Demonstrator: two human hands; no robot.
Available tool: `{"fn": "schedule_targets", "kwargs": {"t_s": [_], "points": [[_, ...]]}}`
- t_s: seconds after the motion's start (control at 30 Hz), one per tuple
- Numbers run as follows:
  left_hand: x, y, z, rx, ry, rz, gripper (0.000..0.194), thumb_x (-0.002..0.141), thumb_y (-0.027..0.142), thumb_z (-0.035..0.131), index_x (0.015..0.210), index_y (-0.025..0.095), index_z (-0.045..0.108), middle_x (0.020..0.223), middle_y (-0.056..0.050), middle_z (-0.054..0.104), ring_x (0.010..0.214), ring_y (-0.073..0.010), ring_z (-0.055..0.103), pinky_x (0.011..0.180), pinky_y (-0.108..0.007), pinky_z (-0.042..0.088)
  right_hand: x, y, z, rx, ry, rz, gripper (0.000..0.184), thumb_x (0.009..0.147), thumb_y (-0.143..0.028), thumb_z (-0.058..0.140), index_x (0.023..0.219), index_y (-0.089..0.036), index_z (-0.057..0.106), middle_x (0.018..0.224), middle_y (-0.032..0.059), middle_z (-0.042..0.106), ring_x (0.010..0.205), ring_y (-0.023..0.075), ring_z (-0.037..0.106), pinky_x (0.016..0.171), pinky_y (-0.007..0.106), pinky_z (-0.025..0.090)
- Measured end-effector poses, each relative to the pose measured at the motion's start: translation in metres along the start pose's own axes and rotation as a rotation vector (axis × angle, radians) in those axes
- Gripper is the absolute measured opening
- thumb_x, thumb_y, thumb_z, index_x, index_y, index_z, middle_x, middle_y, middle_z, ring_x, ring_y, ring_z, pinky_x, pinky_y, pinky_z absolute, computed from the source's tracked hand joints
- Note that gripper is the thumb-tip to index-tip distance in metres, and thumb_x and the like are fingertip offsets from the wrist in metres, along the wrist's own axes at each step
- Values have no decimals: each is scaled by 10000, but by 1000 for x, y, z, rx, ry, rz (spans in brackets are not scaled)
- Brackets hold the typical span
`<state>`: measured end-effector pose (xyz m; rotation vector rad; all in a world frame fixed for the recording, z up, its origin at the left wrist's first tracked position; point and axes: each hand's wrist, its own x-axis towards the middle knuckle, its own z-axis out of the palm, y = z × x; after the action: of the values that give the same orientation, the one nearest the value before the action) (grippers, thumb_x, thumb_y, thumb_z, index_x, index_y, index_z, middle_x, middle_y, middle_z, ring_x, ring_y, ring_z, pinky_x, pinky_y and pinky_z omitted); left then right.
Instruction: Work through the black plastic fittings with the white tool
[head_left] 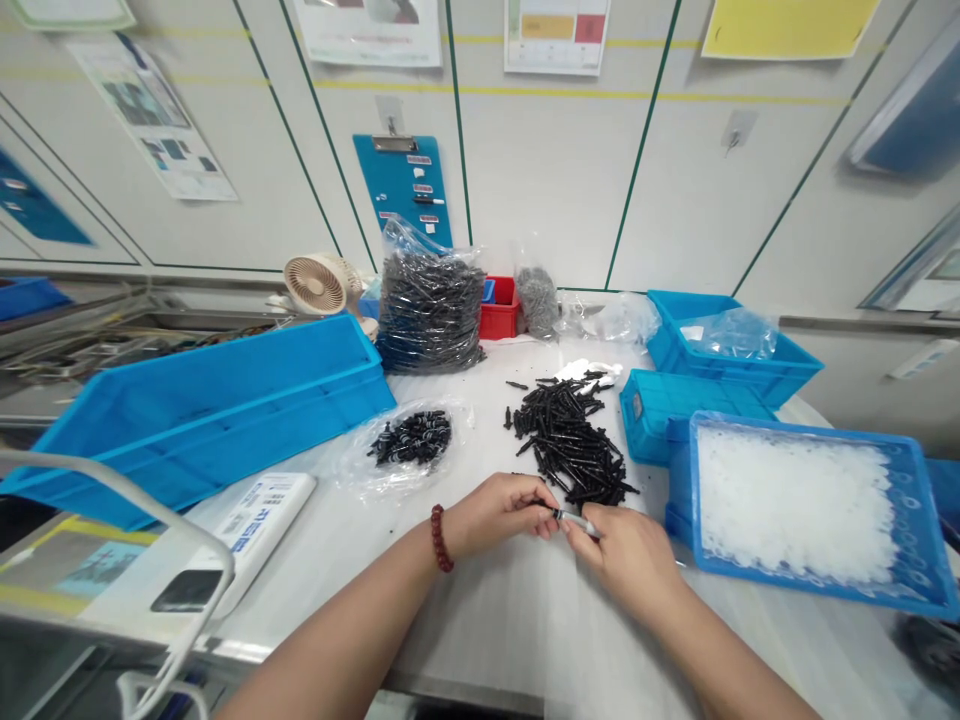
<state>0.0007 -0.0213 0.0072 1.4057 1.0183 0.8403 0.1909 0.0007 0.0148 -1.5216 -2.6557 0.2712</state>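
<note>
My left hand point(501, 512) and my right hand point(628, 552) meet over the white table point(495, 610), both pinched on one small black part with a clear tube end point(571, 517) held between their fingertips. A red bead bracelet point(440, 538) circles my left wrist. Just beyond the hands lies a loose pile of black plastic parts point(571, 440). To its left, a clear bag point(409, 440) holds more small black parts. A blue tray of clear white tubes point(795, 500) sits right of my right hand.
A long blue bin point(202, 410) lies tilted at the left. A big bag of black parts point(430, 305), a small fan point(315, 284) and a red box point(501, 308) stand by the wall. Blue crates point(720, 345) sit at back right. A white device point(240, 530) lies front left.
</note>
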Motion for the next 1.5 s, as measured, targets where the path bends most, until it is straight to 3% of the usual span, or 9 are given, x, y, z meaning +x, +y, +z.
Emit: {"fn": "schedule_targets", "kwargs": {"t_s": [0.3,0.47,0.6,0.67,0.77,1.0,1.1,1.27,1.5], "points": [[0,0,-1,125,28,59,117,737,207,600,808,119,574,745,-47,643,689,-127,601,636,-219,464,2,-1,0,-48,-6,73,278,870,-412,499,711,-213,612,699,20,647,639,166,573,501,257,153],[6,-5,-8,126,167,34,114,733,131,484,846,149,481,767,-22,590,672,-118,550,625,-233,448,4,3,-3,-21,18,94,203,896,-333,452,803,-207,581,718,11,635,653,166,568,509,253,183],[17,-9,-6,660,328,53,285,745,94,417,1012,172,478,894,-44,563,819,-169,521,776,-319,437,5,4,-2,42,71,71,140,887,-223,423,934,-205,553,768,11,630,691,174,569,529,254,217],[22,-10,-3,940,314,17,221,763,132,470,978,158,515,944,-78,566,921,-220,504,861,-363,401,5,4,-1,72,81,72,164,877,-205,429,995,-202,543,789,19,630,712,182,572,546,255,236],[24,-11,-2,1050,273,-31,70,778,165,503,833,143,542,885,-100,577,893,-249,521,825,-365,411,5,4,-1,122,78,83,219,865,-184,439,1066,-183,525,820,40,634,761,196,576,588,255,274],[13,-5,-16,990,400,-82,55,784,162,466,822,161,506,737,-38,571,681,-168,529,653,-261,410,6,9,5,296,90,-37,252,908,-198,337,1057,-158,538,914,74,623,812,198,559,664,262,345],[10,-3,-19,739,469,-19,90,828,222,415,803,161,478,677,-1,543,597,-120,485,593,-224,394,6,12,9,361,102,-64,273,911,-213,320,1080,-156,526,965,86,619,858,202,562,700,269,363],[7,-1,-15,139,308,33,179,833,331,454,835,153,444,680,15,536,462,-55,375,444,-176,316,6,12,9,342,77,-87,228,904,-204,319,922,-172,543,852,56,614,748,179,553,619,249,332],[5,-3,-10,85,182,51,205,830,322,488,884,124,492,807,-59,612,564,-75,498,437,-160,344,4,9,1,286,24,-61,177,887,-181,378,770,-190,510,734,8,584,636,139,506,551,224,259]]}}
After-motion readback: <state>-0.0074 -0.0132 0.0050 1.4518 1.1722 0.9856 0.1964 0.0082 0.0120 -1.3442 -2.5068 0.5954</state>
